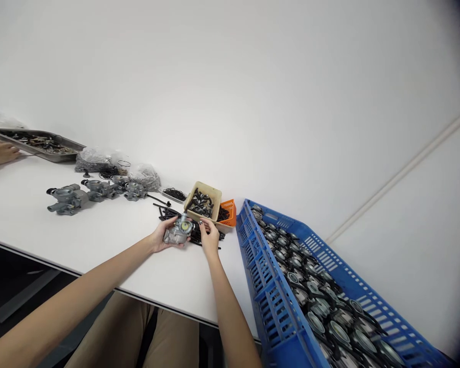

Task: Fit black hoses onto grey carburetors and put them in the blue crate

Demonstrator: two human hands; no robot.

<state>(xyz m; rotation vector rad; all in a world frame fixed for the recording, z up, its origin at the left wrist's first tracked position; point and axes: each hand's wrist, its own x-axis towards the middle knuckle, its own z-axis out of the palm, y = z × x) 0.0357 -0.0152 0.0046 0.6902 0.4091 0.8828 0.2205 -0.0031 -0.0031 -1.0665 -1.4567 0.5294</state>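
My left hand [161,237] is wrapped round a silver metal carburetor [177,232] above the white table, its round yellowish opening turned up toward me. Just to the right is my right hand [210,237], thumb and fingers pinched together on a small dark part [201,222] too small to name. A slight gap separates those fingertips from the carburetor. Black rubber tubes [164,211] lie under and behind both hands. Directly beyond them stands a cream bin [218,197] with black and metal clamp-like pieces inside.
A long blue crate [276,312] full of carburetors stands at the right. Beside the cream bin sits an orange basket [231,205]. More carburetors [66,198] stand at left, before plastic bags [95,158] and a metal tray [57,156]. Another person's hand [0,152] rests far left.
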